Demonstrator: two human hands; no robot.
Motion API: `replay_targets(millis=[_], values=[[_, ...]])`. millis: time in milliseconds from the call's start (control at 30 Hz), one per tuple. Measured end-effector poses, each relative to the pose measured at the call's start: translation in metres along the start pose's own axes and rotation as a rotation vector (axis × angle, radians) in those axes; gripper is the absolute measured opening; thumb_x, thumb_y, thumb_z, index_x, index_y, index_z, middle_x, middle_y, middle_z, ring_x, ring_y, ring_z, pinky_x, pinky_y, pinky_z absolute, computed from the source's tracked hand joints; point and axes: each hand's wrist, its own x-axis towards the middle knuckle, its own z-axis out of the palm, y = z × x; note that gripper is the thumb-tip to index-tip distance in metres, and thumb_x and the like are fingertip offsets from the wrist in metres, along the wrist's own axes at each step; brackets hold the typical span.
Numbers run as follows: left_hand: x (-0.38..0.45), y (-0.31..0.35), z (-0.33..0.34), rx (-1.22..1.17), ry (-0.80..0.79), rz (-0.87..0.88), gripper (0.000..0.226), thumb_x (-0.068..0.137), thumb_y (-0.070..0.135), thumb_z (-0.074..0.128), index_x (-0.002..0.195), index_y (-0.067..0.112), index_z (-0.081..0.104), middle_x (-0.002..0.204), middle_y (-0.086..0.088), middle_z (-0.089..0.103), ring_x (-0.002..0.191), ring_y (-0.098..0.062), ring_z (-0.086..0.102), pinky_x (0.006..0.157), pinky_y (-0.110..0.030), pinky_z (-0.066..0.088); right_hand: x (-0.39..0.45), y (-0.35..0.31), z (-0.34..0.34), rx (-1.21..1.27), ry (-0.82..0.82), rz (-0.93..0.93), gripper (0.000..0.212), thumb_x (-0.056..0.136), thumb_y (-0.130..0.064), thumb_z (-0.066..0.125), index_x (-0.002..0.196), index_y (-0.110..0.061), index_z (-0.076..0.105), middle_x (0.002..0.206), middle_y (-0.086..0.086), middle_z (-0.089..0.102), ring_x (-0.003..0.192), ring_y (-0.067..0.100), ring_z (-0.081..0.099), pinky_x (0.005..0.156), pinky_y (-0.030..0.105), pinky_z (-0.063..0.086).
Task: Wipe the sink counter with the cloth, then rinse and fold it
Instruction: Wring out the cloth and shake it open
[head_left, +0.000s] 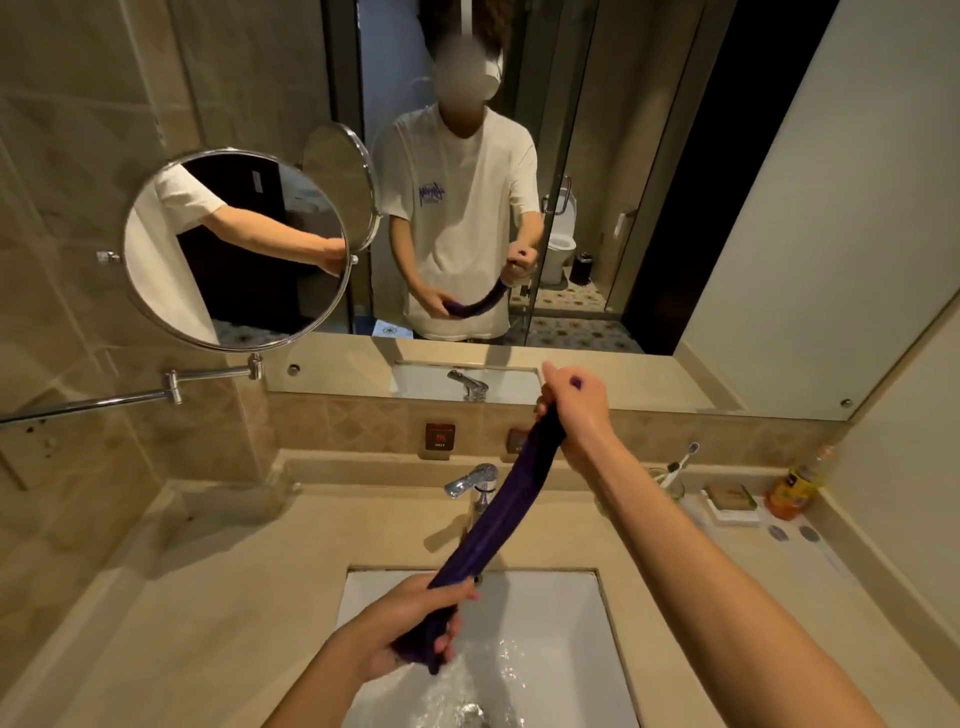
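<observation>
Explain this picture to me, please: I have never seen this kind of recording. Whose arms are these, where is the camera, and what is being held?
There is no machine here. A person wears one wide-angle camera on the head, looking down at their own hands; the wall mirror shows that person reflected. The left hand grips the lower end of a dark purple cloth, bunched into a rope, over the white sink, which holds water. The right hand grips the upper end, raised near the mirror. The chrome tap stands behind the cloth. On the counter at the right are a toothbrush, a soap dish and an orange bottle.

Left hand (410, 618) low, right hand (576, 405) raised
</observation>
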Motion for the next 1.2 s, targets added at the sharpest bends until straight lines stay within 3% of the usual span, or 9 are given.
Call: replay_targets(millis=[167,300,400,500,667,867,1000,1100,1200], values=[[0.003,0.008,0.029,-0.623,-0.173,-0.138,0.093,0.087,0.072,0.055,0.128,-0.011,0.058,0.114,-0.030,0.066,0.061,-0.027,0.054,0.063,-0.038,0.050,-0.051,0.046,0.005,-0.360,-0.359,-0.191,0.029,0.101,-0.030,0.059,0.079,-0.016,0.047,0.072,0.001,0.053,0.067,0.013,0.051,0.069,0.028,0.047],[0.007,0.022,0.048,-0.791,-0.176,-0.052,0.080,0.094,0.068,0.044,0.137,0.002,0.059,0.134,-0.030,0.062,0.118,-0.044,0.061,0.096,-0.058,0.052,-0.104,0.079,0.011,-0.608,-0.612,-0.354,0.029,0.102,-0.035,0.056,0.078,-0.023,0.046,0.074,-0.007,0.051,0.067,0.005,0.047,0.068,0.028,0.046],[0.009,0.020,0.046,-0.825,-0.162,-0.064,0.082,0.084,0.069,0.062,0.127,-0.002,0.067,0.133,-0.027,0.063,0.124,-0.044,0.061,0.113,-0.057,0.041,-0.134,0.090,0.006,-0.782,-0.779,-0.479,0.031,0.100,-0.044,0.054,0.083,-0.019,0.049,0.089,-0.005,0.052,0.085,0.009,0.047,0.079,0.025,0.042],[0.011,0.017,0.041,-0.713,-0.083,-0.052,0.082,0.076,0.060,0.077,0.120,-0.008,0.065,0.115,-0.023,0.067,0.114,-0.035,0.064,0.107,-0.046,0.047,-0.153,0.085,-0.009,-0.737,-0.888,-0.385,0.023,0.095,-0.045,0.059,0.091,-0.022,0.060,0.104,-0.006,0.055,0.097,0.007,0.052,0.089,0.024,0.045],[0.002,0.023,0.037,-0.517,-0.136,-0.124,0.047,0.059,0.015,0.093,0.093,0.002,0.064,0.077,-0.014,0.056,0.061,-0.023,0.055,0.051,-0.030,0.046,-0.141,0.064,-0.046,-0.228,-0.778,-0.095,0.022,0.083,0.004,0.058,0.091,-0.012,0.070,0.114,0.018,0.072,0.110,0.035,0.067,0.100,0.054,0.053],[-0.018,0.073,0.034,0.022,-0.340,-0.183,0.055,0.078,-0.004,0.076,0.122,0.007,0.045,0.088,-0.015,0.060,0.063,-0.016,0.051,0.054,-0.024,0.048,-0.105,0.042,-0.050,-1.113,-0.911,-0.547,0.094,0.071,-0.030,0.085,0.149,-0.031,0.032,0.156,-0.008,0.036,0.149,0.008,0.023,0.119,0.026,0.024],[-0.031,0.105,0.039,0.336,-0.449,-0.150,0.038,0.083,-0.005,0.070,0.116,0.004,0.054,0.096,-0.016,0.063,0.068,-0.017,0.056,0.058,-0.023,0.048,-0.092,0.047,-0.034,-1.104,-0.974,-0.517,0.076,0.069,-0.037,0.088,0.133,-0.030,0.047,0.122,-0.005,0.064,0.108,0.015,0.059,0.092,0.032,0.048],[-0.035,0.117,0.027,0.442,-0.446,-0.111,0.045,0.085,-0.004,0.068,0.128,-0.002,0.053,0.106,-0.018,0.066,0.075,-0.017,0.060,0.063,-0.024,0.051,-0.086,0.034,-0.034,-1.100,-0.983,-0.429,0.053,0.072,-0.022,0.084,0.119,-0.025,0.058,0.099,-0.005,0.068,0.076,0.002,0.060,0.066,0.022,0.048],[-0.043,0.128,0.027,0.553,-0.440,-0.102,0.047,0.086,-0.007,0.068,0.130,-0.001,0.054,0.102,-0.011,0.069,0.080,-0.015,0.064,0.068,-0.024,0.055,-0.079,0.023,-0.037,-1.007,-1.054,-0.266,0.048,0.077,-0.016,0.083,0.119,-0.023,0.060,0.094,-0.004,0.070,0.076,0.002,0.066,0.066,0.016,0.051]])
